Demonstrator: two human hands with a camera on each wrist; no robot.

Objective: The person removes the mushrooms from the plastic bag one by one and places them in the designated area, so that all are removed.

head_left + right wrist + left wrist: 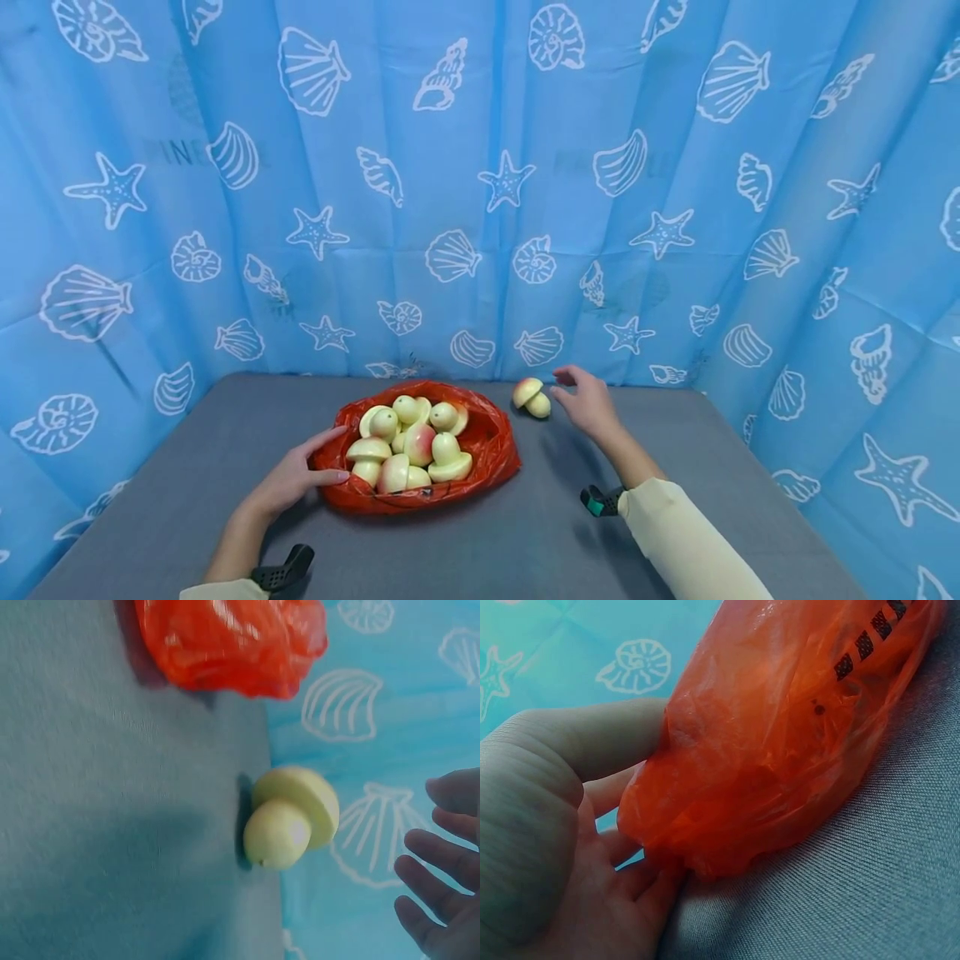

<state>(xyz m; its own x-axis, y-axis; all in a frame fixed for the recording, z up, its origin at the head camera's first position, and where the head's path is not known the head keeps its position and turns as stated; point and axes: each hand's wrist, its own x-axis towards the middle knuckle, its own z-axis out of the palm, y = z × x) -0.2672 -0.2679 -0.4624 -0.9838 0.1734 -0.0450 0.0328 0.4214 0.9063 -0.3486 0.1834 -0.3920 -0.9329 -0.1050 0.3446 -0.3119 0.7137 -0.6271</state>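
Observation:
A red plastic bag (491, 446) lies on the table with its mouth wide. Inside it are several cream toy mushrooms (450, 460), some with a pink blush. My left hand (288, 479) holds the bag's left end, thumb and fingers spread around its rim; the left wrist view shows the thumb tip (649, 731) at the plastic. One more toy mushroom (531, 398) lies on its side to the right of the bag. Beside it, my right hand (588, 404) hovers with fingers loosely bent and holds nothing. In the right wrist view, the fingers (442, 859) are apart from that mushroom (292, 817).
A grey cloth covers the table (465, 558). Behind and around the sides hangs a blue curtain (480, 292) with white shells and starfish. Black straps (600, 502) are on both wrists.

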